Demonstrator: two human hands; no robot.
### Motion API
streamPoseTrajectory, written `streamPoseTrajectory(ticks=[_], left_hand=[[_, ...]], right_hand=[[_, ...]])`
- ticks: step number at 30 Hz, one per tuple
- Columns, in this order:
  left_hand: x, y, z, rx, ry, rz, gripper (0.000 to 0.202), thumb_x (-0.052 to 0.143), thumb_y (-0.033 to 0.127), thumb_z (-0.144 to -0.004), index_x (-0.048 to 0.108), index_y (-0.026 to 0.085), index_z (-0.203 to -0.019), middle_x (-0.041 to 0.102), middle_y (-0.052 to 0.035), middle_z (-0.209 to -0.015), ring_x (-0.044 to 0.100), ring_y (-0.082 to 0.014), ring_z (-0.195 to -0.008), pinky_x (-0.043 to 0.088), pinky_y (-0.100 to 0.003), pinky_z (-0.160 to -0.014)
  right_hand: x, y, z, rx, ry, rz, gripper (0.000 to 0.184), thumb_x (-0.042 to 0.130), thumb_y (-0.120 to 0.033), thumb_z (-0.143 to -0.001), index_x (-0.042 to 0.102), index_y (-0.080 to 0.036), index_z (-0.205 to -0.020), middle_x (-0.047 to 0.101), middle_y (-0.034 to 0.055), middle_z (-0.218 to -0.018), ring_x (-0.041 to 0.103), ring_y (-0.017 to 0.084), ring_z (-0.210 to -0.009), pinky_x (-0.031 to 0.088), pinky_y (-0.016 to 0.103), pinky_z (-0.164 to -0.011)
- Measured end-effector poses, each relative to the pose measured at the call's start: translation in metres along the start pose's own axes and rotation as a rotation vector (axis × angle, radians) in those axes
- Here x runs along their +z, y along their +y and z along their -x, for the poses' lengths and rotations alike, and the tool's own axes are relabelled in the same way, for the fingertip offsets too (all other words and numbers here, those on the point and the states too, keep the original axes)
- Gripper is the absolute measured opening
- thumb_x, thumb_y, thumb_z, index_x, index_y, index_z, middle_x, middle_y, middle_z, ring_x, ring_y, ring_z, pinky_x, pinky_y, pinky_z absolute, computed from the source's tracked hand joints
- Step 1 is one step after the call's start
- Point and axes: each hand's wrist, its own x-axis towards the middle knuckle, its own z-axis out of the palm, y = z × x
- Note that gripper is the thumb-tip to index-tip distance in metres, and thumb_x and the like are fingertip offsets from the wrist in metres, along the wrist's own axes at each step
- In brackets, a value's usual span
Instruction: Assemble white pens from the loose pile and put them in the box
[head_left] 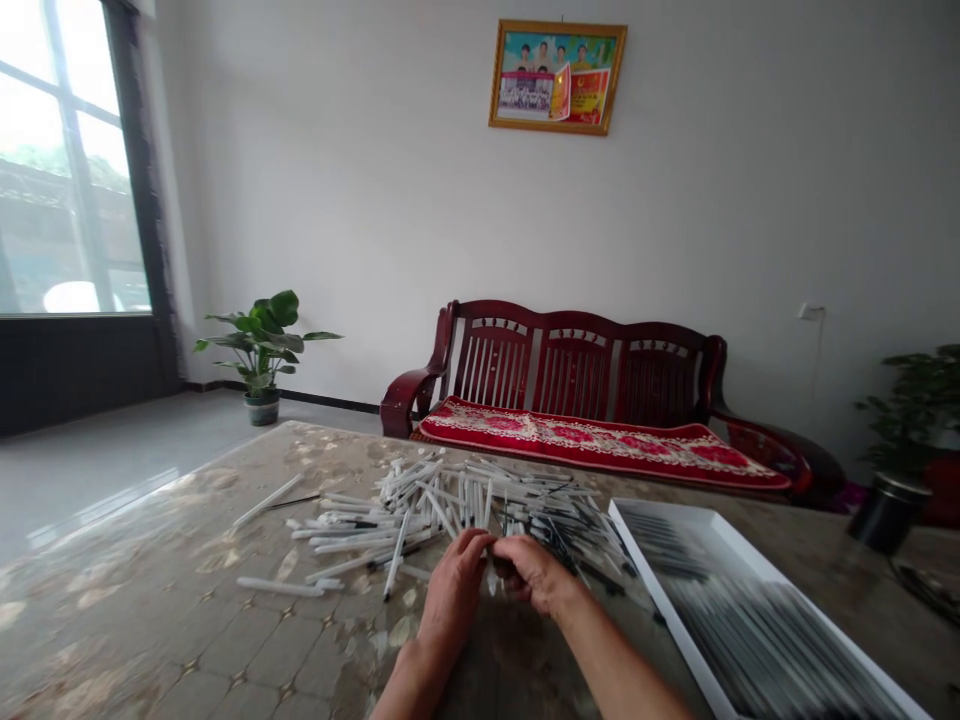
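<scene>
My left hand (454,585) and my right hand (536,575) meet low in the middle of the view, fingers curled toward each other. A small white tip (492,582) shows between them, and what they grip is mostly hidden. Just ahead lies a loose heap of white plastic pen barrels (420,510), running into a heap of black pen parts (566,530) on the right. A few single barrels (277,587) lie apart on the left. To my right stands a white tray (660,610) holding rows of black pens (757,630).
The heaps lie on a table with a glossy patterned cover (150,610). Beyond it stand a dark red wooden sofa (577,370) with a red cushion and a potted plant (262,345). A dark pot (889,512) sits at the table's far right corner.
</scene>
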Motion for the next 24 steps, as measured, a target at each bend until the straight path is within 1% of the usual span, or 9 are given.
streamPoseTrajectory(ticks=[2,4,7,9,12,14,17,20,24], left_hand=[[0.0,0.002,0.0,0.014,-0.016,-0.002,0.036,0.043,0.007,-0.077,0.066,0.024,-0.099,0.069,-0.006,-0.103,0.064,-0.0176,-0.096,0.049,-0.029,-0.085],[0.001,0.005,0.001,-0.031,-0.022,-0.017,0.024,0.046,0.013,-0.08,0.065,0.023,-0.09,0.069,-0.0051,-0.093,0.065,-0.0178,-0.089,0.049,-0.029,-0.082],[0.005,0.011,0.004,-0.19,0.032,0.036,0.013,0.047,0.026,-0.085,0.06,0.023,-0.084,0.069,-0.0038,-0.083,0.066,-0.0187,-0.081,0.049,-0.03,-0.075],[0.008,0.016,0.005,-0.305,0.091,0.211,0.016,0.044,0.034,-0.088,0.055,0.023,-0.087,0.07,-0.0039,-0.084,0.067,-0.0186,-0.077,0.05,-0.029,-0.067],[0.012,0.021,0.004,-0.441,0.154,0.597,0.022,0.045,0.043,-0.087,0.049,0.022,-0.089,0.07,-0.0053,-0.089,0.069,-0.019,-0.073,0.051,-0.026,-0.055],[0.015,0.022,0.002,-0.5,0.175,0.797,0.025,0.052,0.045,-0.083,0.048,0.021,-0.089,0.07,-0.0049,-0.088,0.071,-0.0197,-0.073,0.052,-0.026,-0.054],[0.016,0.023,0.0,-0.578,0.172,0.978,0.03,0.065,0.042,-0.077,0.05,0.02,-0.091,0.071,-0.004,-0.086,0.072,-0.0188,-0.072,0.055,-0.026,-0.057],[0.014,0.021,-0.003,-0.675,0.179,1.086,0.03,0.072,0.034,-0.074,0.053,0.019,-0.092,0.073,-0.0053,-0.088,0.073,-0.0175,-0.071,0.056,-0.024,-0.059],[0.01,0.019,-0.006,-0.757,0.225,1.161,0.02,0.07,0.024,-0.078,0.057,0.018,-0.092,0.074,-0.0066,-0.088,0.073,-0.0161,-0.07,0.057,-0.023,-0.059]], right_hand=[[-0.006,0.0,0.009,0.013,-0.028,0.098,0.021,0.061,-0.035,-0.07,0.058,-0.017,-0.059,0.051,-0.0047,-0.047,0.035,0.006,-0.034,0.018,0.017,-0.034],[-0.016,-0.002,0.015,-0.002,-0.012,0.233,0.026,0.056,-0.041,-0.076,0.062,-0.017,-0.068,0.058,-0.002,-0.055,0.043,0.008,-0.039,0.024,0.018,-0.037],[-0.043,-0.004,0.019,-0.066,0.132,0.466,0.024,0.052,-0.036,-0.082,0.065,-0.017,-0.075,0.067,0.0029,-0.07,0.059,0.013,-0.058,0.037,0.02,-0.049],[-0.065,-0.004,0.021,-0.109,0.284,0.641,0.015,0.054,-0.026,-0.081,0.065,-0.016,-0.08,0.07,0.0076,-0.086,0.064,0.02,-0.082,0.043,0.024,-0.064],[-0.095,0.003,0.024,-0.113,0.46,0.885,0.017,0.054,-0.02,-0.082,0.065,-0.014,-0.093,0.068,0.0162,-0.106,0.061,0.029,-0.105,0.043,0.033,-0.081],[-0.106,0.011,0.026,-0.091,0.494,1.045,0.019,0.055,-0.022,-0.083,0.066,-0.013,-0.096,0.068,0.0191,-0.106,0.062,0.032,-0.104,0.044,0.037,-0.083],[-0.11,0.022,0.028,-0.068,0.493,1.216,0.021,0.055,-0.024,-0.085,0.068,-0.012,-0.097,0.071,0.0192,-0.101,0.066,0.032,-0.098,0.046,0.038,-0.081],[-0.107,0.028,0.027,-0.071,0.491,1.274,0.023,0.051,-0.022,-0.088,0.067,-0.012,-0.1,0.071,0.019,-0.1,0.067,0.031,-0.097,0.047,0.037,-0.079],[-0.102,0.03,0.03,-0.107,0.495,1.376,0.023,0.048,-0.018,-0.088,0.067,-0.011,-0.1,0.071,0.0192,-0.098,0.069,0.03,-0.09,0.049,0.036,-0.073]])
